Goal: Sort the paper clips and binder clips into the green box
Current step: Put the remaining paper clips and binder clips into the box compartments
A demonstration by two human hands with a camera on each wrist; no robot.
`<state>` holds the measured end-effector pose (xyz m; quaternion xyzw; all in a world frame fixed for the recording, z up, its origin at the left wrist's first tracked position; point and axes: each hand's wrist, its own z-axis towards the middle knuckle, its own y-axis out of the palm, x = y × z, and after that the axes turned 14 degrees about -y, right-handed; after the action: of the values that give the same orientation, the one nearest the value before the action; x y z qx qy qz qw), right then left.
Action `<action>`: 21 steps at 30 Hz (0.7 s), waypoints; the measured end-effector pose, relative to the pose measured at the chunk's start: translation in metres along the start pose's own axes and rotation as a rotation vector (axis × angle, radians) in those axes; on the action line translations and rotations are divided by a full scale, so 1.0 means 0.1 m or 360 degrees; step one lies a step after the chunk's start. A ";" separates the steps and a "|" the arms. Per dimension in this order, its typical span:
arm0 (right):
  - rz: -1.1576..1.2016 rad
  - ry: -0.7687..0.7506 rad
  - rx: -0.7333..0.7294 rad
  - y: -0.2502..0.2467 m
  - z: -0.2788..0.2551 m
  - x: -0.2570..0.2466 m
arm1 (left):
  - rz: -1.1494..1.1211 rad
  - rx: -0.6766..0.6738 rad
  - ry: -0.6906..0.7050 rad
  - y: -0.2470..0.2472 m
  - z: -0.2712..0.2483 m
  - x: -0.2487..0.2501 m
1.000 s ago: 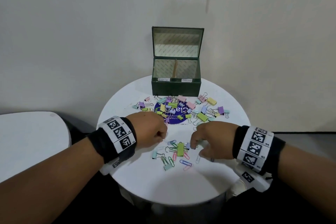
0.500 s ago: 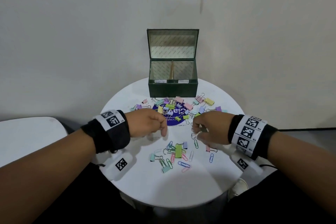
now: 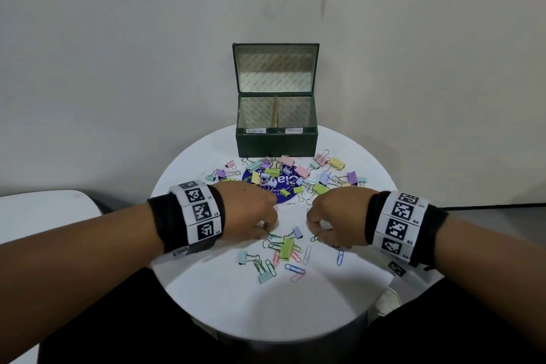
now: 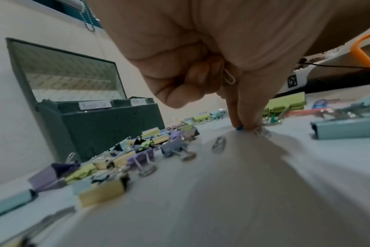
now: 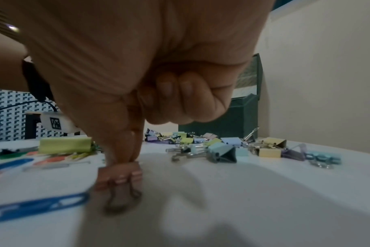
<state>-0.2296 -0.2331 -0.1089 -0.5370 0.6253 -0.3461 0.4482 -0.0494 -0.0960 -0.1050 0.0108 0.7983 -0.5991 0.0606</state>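
Observation:
The green box (image 3: 276, 142) stands open at the back of the round white table (image 3: 266, 310), with a divider and two labels on its front rim. Pastel binder clips (image 3: 320, 188) lie in a heap before it. A nearer cluster of paper clips (image 3: 294, 268) and a green binder clip (image 3: 286, 248) lies between my hands. My left hand (image 4: 243, 125) pinches a blue paper clip (image 4: 240, 128) on the tabletop and keeps a silver paper clip (image 4: 229, 76) tucked in its curled fingers. My right hand (image 5: 125, 158) pinches a pink binder clip (image 5: 119, 175) standing on the table.
A purple round sticker (image 3: 291, 196) marks the table's centre under the heap. A second white surface (image 3: 35, 216) lies to the left, below table height. The wall rises directly behind the box. A blue paper clip (image 5: 38, 203) lies beside my right hand.
My right hand has drawn back toward me and come down onto the pink binder clip. My left hand has lowered its fingertips to the table at the near cluster.

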 end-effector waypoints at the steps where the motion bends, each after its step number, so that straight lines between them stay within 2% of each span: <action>1: 0.0019 0.0005 0.0005 0.01 0.01 0.01 | -0.0006 -0.0021 -0.0018 0.00 0.00 -0.03; 5: 0.0125 0.0038 0.0099 -0.01 0.03 0.08 | -0.0273 -0.0135 -0.0081 -0.04 0.01 -0.23; 8: 0.0209 0.0077 0.0402 -0.22 0.09 0.32 | -0.0651 -0.0215 -0.0225 -0.27 0.09 -0.40; 10: 0.0325 0.0184 0.0602 -0.47 0.18 0.52 | -0.0883 -0.0092 -0.0388 -0.47 0.23 -0.49; 14: 0.0347 0.0430 0.0962 -0.93 0.53 0.83 | -0.1017 0.0259 -0.0672 -0.75 0.76 -0.58; 17: 0.0317 0.0562 0.0943 -1.18 0.80 0.91 | -0.1101 0.0367 -0.0886 -0.83 1.18 -0.54; 21: 0.0345 0.0614 0.0805 -1.28 1.01 0.94 | -0.1201 0.0337 -0.1014 -0.86 1.50 -0.48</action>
<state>-0.0909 -0.3442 -0.0458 -0.2637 0.6464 -0.5360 0.4747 0.0032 -0.2608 -0.0584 -0.4558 0.6234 -0.6304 0.0790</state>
